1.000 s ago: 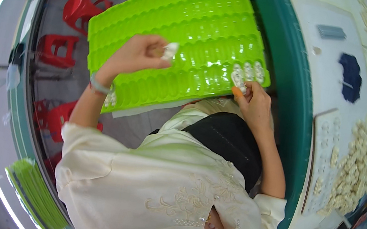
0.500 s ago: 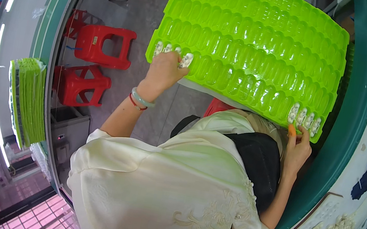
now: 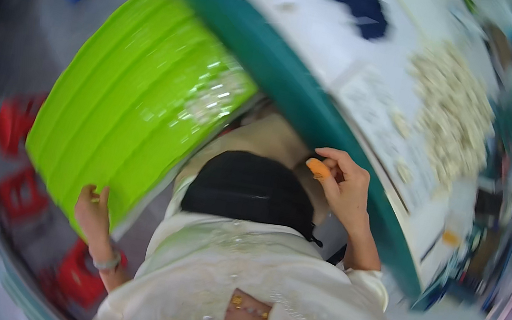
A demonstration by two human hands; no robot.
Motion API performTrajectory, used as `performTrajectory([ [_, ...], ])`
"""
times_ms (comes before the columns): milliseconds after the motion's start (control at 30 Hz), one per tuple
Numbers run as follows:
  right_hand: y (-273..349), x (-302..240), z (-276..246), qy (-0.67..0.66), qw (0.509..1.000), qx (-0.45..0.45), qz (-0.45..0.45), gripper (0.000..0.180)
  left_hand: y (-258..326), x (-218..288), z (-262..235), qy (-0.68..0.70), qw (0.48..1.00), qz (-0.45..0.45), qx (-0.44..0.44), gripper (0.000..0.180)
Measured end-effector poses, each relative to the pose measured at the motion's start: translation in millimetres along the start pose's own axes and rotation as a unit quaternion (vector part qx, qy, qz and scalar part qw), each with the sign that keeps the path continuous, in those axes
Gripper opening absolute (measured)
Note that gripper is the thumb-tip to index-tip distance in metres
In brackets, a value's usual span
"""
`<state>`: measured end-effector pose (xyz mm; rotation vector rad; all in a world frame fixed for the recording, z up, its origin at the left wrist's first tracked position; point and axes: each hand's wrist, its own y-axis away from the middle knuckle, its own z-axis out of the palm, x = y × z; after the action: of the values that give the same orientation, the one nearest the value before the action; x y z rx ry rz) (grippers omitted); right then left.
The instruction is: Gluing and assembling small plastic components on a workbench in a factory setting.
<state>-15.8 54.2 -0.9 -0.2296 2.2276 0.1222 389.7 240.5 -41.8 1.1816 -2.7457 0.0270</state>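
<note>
Our left hand (image 3: 92, 213) grips the green tray's (image 3: 133, 118) lower edge w/ fingers clamped to steady it left of the counter (image 3: 331, 43), while right hand (image 3: 343, 189) hangs loosely curled, holding nothing.

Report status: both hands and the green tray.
Left hand grips the green tray at its lower edge. Right hand is off the tray, empty, beside the table edge. Picture blurred; nothing seen blocking the tray.

No packages, labels, signs or screens visible.
</note>
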Motion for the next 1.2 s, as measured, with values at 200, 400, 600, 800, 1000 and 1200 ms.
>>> performTrajectory([
  [200,56.0,37.4,-86.4,0.045,0.958,0.270,0.089,0.024,-41.4,205.5,4.6,0.239,0.882,0.405,-0.011,0.022],
  [400,56.0,53.6,-136.4,0.213,0.950,0.229,0.029,0.037,-22.4,413.7,-17.1,0.336,0.562,0.751,-0.087,0.032],
  [600,51.5,88.3,-121.1,0.213,0.965,0.154,-0.016,0.035,15.2,540.0,51.3,0.133,0.464,0.864,-0.141,0.038],
  [800,40.1,83.3,-126.6,0.191,0.980,0.059,0.003,0.031,17.9,549.6,57.4,0.064,0.484,0.866,-0.105,0.037],
  [1000,41.6,95.4,-139.8,0.176,0.980,0.093,0.019,0.031,19.4,556.8,44.7,0.018,0.469,0.867,-0.168,0.031],
  [1200,48.8,92.8,-135.6,-0.027,0.979,0.189,0.067,0.023,23.3,555.5,7.1,-0.037,0.459,0.862,-0.211,0.037],
])
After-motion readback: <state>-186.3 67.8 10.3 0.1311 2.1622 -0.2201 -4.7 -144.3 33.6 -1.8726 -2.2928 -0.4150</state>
